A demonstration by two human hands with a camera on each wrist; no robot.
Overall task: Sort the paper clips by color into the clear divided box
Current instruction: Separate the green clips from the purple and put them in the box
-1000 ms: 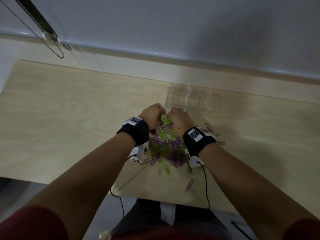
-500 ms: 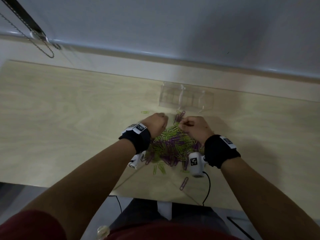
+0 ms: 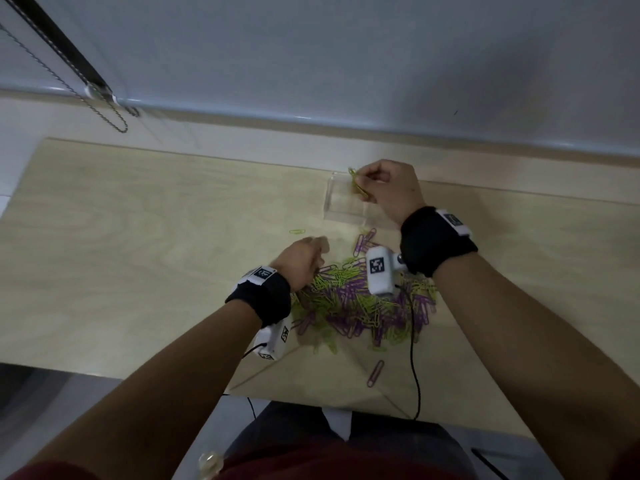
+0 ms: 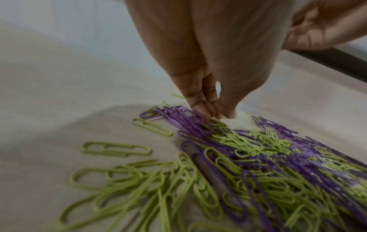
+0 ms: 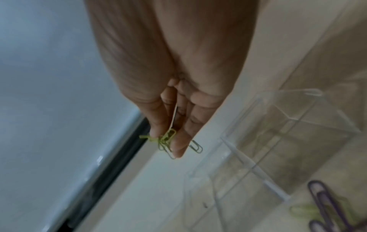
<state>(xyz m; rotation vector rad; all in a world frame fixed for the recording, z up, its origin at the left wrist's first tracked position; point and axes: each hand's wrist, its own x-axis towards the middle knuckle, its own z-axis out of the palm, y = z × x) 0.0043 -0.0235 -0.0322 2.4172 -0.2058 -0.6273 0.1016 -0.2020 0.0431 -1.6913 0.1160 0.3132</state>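
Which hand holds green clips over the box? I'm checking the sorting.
The right hand: it pinches green clips above the clear box, while the left hand is down at the mixed pile.

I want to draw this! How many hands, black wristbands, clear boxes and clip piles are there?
Hands: 2, left hand, right hand
Black wristbands: 2, left wristband, right wristband
Clear box: 1
Clip pile: 1
Total: 6

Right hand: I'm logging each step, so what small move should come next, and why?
Probably open the right hand to drop its pinched green clips into the clear divided box: they hang over the box's far-left end, whose compartments look empty.
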